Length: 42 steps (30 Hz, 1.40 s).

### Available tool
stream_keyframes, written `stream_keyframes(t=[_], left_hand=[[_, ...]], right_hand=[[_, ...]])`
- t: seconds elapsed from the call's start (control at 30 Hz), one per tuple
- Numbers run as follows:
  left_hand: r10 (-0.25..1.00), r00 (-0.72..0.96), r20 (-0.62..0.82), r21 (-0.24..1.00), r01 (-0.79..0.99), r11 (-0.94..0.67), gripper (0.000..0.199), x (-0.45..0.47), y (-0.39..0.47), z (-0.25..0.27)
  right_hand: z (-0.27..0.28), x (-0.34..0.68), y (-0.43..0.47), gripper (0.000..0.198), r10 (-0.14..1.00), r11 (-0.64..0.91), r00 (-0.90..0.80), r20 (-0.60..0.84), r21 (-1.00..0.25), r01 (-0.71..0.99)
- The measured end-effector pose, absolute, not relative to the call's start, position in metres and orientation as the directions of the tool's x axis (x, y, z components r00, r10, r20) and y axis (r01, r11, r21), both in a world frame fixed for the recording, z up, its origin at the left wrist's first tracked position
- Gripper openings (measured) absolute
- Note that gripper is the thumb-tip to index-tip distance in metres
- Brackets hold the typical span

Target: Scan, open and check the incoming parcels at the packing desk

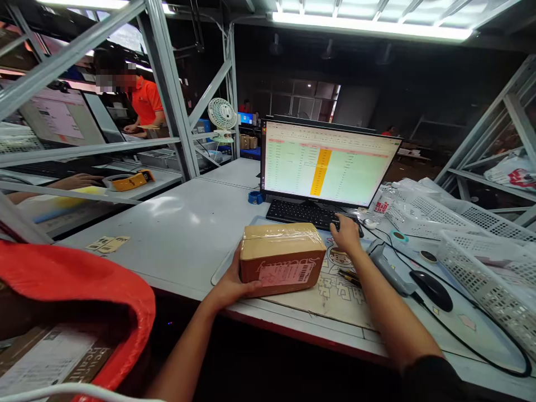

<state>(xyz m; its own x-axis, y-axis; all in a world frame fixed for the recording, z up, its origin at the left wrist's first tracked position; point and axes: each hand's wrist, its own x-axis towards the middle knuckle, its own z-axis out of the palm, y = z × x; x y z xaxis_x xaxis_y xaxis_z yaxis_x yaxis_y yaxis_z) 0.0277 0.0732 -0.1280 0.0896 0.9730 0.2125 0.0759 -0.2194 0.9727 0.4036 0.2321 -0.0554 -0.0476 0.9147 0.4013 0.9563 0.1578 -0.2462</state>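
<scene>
A brown taped cardboard box with a pinkish shipping label on its front side stands at the front of the desk. My left hand grips its left end, the thumb on the front face and the other fingers mostly hidden behind. My right hand rests over the right end of a black keyboard, fingers stretched toward the keys and holding nothing. Behind the keyboard stands a monitor showing a spreadsheet with an orange column. Right of my forearm lies a grey handheld scanner.
A black mouse and a cable lie at right, beside white perforated baskets holding plastic bags. A red-rimmed bag with parcels is at lower left. A blue tape roll sits by the monitor. Beyond the metal frame, a person in orange works.
</scene>
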Motion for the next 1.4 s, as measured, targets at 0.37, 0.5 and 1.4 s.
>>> stream_keyframes(t=[0.37, 0.5, 1.4], left_hand=[[0.956, 0.139, 0.257, 0.966, -0.003, -0.259, 0.143, 0.038, 0.068, -0.112], [0.965, 0.161, 0.208, 0.972, 0.073, -0.222, 0.126, 0.031, 0.069, -0.115], [0.967, 0.105, 0.232, 0.951, 0.185, -0.248, 0.103, 0.032, 0.069, -0.108]], right_hand=[[-0.123, 0.482, 0.095, 0.045, 0.939, 0.285, -0.223, 0.261, -0.232, 0.930], [-0.086, 0.449, 0.109, 0.050, 0.921, 0.337, -0.216, 0.324, -0.388, 0.858], [-0.020, 0.379, 0.077, 0.036, 0.884, 0.419, -0.245, 0.397, -0.444, 0.792]])
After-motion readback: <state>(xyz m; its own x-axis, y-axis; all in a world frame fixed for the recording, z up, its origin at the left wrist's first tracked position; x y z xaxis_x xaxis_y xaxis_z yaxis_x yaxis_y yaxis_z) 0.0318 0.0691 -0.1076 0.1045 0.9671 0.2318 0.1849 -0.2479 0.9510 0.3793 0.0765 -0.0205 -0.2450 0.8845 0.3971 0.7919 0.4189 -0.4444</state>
